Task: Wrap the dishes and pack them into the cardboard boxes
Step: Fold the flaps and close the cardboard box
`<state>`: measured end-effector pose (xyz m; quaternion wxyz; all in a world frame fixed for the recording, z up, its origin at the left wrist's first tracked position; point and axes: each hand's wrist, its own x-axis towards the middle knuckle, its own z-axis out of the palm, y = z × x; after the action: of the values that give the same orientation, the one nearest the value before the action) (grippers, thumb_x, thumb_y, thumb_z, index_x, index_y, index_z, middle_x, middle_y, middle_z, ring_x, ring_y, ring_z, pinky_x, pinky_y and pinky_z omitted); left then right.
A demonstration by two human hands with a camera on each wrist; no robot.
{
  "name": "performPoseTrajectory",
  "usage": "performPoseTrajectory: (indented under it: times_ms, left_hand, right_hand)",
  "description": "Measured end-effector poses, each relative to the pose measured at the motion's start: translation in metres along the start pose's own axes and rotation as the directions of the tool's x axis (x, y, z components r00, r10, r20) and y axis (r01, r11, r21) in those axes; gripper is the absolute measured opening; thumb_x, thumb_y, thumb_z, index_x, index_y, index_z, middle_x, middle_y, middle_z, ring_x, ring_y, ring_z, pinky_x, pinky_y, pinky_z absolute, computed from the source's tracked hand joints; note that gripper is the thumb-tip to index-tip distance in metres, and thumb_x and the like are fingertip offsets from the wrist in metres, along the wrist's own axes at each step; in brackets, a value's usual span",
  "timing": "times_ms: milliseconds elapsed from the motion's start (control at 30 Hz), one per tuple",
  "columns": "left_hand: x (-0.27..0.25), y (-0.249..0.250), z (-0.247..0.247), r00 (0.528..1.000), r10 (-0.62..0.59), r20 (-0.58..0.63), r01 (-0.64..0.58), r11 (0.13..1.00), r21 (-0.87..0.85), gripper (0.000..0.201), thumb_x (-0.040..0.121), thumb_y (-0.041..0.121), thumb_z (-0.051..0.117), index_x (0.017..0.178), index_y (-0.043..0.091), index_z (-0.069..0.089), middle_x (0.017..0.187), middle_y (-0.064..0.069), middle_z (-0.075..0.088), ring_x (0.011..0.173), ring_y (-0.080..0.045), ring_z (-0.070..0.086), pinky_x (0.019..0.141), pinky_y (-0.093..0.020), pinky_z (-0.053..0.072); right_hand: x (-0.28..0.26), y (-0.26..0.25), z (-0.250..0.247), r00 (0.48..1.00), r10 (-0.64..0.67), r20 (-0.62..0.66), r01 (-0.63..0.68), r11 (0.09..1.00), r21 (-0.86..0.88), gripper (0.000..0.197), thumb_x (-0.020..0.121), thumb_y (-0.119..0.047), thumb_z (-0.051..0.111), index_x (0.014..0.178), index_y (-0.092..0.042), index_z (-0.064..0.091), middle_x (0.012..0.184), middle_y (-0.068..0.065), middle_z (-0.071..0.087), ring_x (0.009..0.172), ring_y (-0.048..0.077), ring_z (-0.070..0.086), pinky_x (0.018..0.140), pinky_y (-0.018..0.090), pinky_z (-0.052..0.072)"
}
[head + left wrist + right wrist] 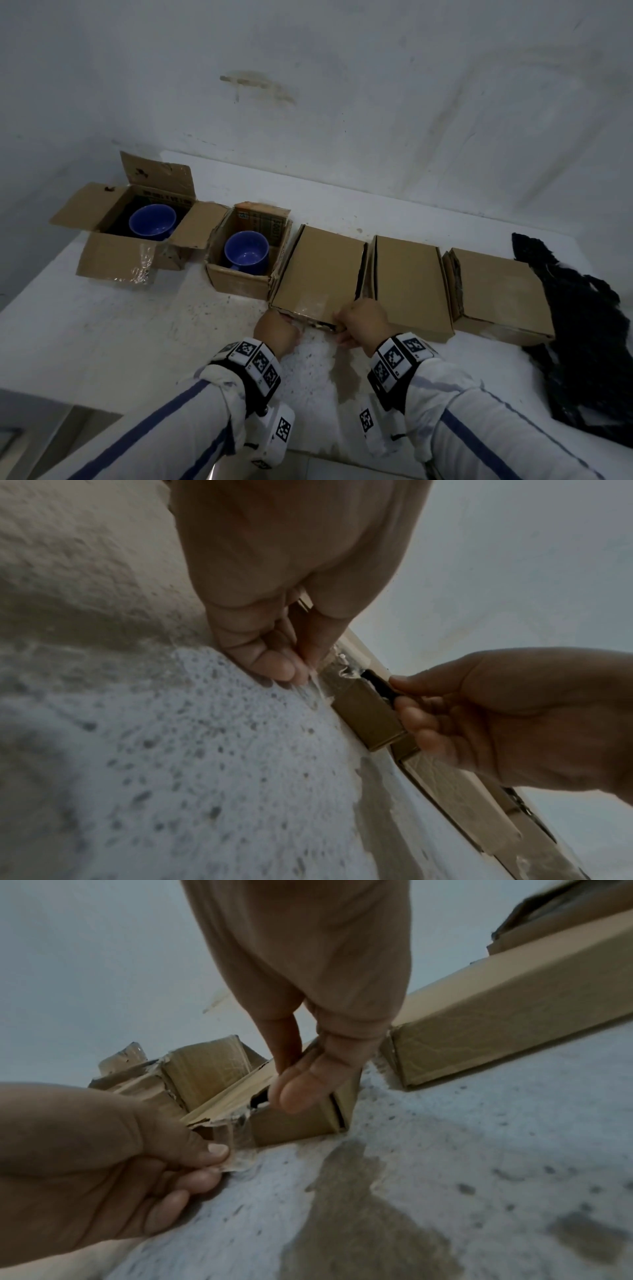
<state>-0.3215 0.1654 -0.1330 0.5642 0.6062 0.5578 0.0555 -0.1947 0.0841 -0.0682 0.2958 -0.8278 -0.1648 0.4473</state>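
Note:
A closed flat cardboard box [318, 270] lies third from the left in a row on the white table [137, 342]. My left hand [277, 330] pinches a strip of clear tape [236, 1139] hanging from the box's torn front left edge, thumb against fingers [274, 666]. My right hand [363, 322] grips the front right corner of the same box [294, 1123], thumb [298, 1093] on the front wall and fingers over the lid edge. Two open boxes to the left each hold a blue cup [152, 221] [246, 251]. What the closed box contains is hidden.
Two more closed flat boxes [411, 287] [500, 294] lie to the right of my hands. A black crumpled sheet [575, 325] covers the table's right end. The wall stands right behind the row. The table's left edge drops off near the open boxes.

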Motion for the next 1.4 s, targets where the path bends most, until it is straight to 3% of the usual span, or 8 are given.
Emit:
performPoseTrajectory:
  times_ms: [233,333,467,667,1000,1133,1233,1400]
  left_hand:
    - [0.002,0.003,0.000,0.999,-0.038,0.000,0.038,0.999,-0.003,0.024,0.081,-0.002,0.060,0.068,0.015,0.049,0.070,-0.003,0.057,0.065,-0.020,0.060,0.070,-0.035,0.058]
    - [-0.005,0.005,-0.001,0.998,-0.066,-0.019,0.065,0.996,-0.067,0.014,0.079,-0.005,0.062,0.079,0.005,0.053,0.074,-0.008,0.059,0.066,-0.023,0.062,0.073,-0.041,0.059]
    - [-0.011,0.001,0.001,0.990,-0.108,-0.091,0.091,0.981,-0.174,0.060,0.074,-0.006,0.066,0.127,-0.002,0.038,0.099,-0.021,0.061,0.078,-0.033,0.067,0.066,-0.042,0.059]
    - [-0.009,0.004,-0.004,0.995,-0.075,-0.064,0.064,0.985,-0.160,0.073,0.066,-0.003,0.070,0.128,0.009,0.033,0.096,-0.019,0.060,0.080,-0.034,0.066,0.067,-0.049,0.059]
    - [-0.007,0.000,0.000,1.000,0.013,0.008,-0.010,0.955,-0.295,0.075,0.050,0.012,0.067,0.121,-0.004,0.049,0.095,-0.021,0.064,0.072,-0.027,0.064,0.054,-0.031,0.053]
    - [-0.028,0.027,-0.008,0.995,0.071,-0.064,-0.090,0.921,-0.379,0.029,0.069,0.003,0.067,0.095,0.008,0.057,0.093,-0.010,0.064,0.078,-0.020,0.060,0.074,-0.035,0.051]
    - [-0.030,0.040,-0.006,0.989,0.085,-0.117,-0.130,0.877,-0.463,0.056,0.074,0.003,0.068,0.125,0.012,0.046,0.110,-0.003,0.063,0.095,-0.020,0.062,0.092,-0.039,0.050]
    - [-0.037,0.058,0.002,0.984,0.080,-0.157,-0.154,0.823,-0.546,0.054,0.076,-0.008,0.064,0.125,0.006,0.046,0.098,-0.012,0.066,0.088,-0.027,0.065,0.078,-0.037,0.054]
  right_hand:
    - [-0.004,0.006,-0.012,0.998,-0.063,-0.019,0.055,0.959,-0.278,0.028,0.091,-0.023,0.055,0.064,-0.013,0.053,0.060,0.008,0.059,0.049,0.022,0.058,0.051,0.032,0.054]
    - [-0.007,0.012,-0.011,1.000,-0.007,0.004,0.007,0.970,-0.241,0.033,0.094,-0.024,0.053,0.068,-0.003,0.056,0.065,0.017,0.062,0.055,0.031,0.063,0.059,0.043,0.057]
    - [-0.006,0.013,-0.010,0.999,-0.011,0.042,0.021,0.971,-0.239,0.025,0.094,-0.023,0.048,0.074,-0.009,0.054,0.072,0.013,0.063,0.060,0.029,0.065,0.064,0.041,0.060]
    - [-0.005,0.014,-0.001,0.997,-0.030,0.066,0.042,0.981,-0.192,0.037,0.098,-0.010,0.036,0.062,-0.018,0.041,0.104,0.026,0.065,0.094,0.035,0.067,0.084,0.045,0.056]
    - [-0.013,-0.005,-0.021,1.000,0.009,-0.013,-0.010,0.999,-0.045,0.031,0.092,-0.002,0.042,0.066,0.005,0.058,0.060,0.023,0.061,0.060,0.037,0.065,0.066,0.049,0.059]
    - [-0.021,-0.024,-0.040,0.998,0.034,-0.044,-0.033,0.999,0.033,0.024,0.090,-0.001,0.043,0.074,0.007,0.058,0.056,0.022,0.058,0.044,0.029,0.055,0.049,0.036,0.054]
    - [-0.026,-0.034,-0.053,0.997,0.061,-0.038,-0.059,0.997,0.046,0.024,0.088,-0.007,0.043,0.077,0.005,0.061,0.055,0.017,0.059,0.042,0.024,0.053,0.049,0.030,0.050]
    - [-0.033,-0.042,-0.059,0.996,-0.012,-0.083,0.011,1.000,-0.012,0.022,0.092,-0.010,0.038,0.077,-0.005,0.055,0.061,0.015,0.054,0.044,0.024,0.049,0.045,0.025,0.038]
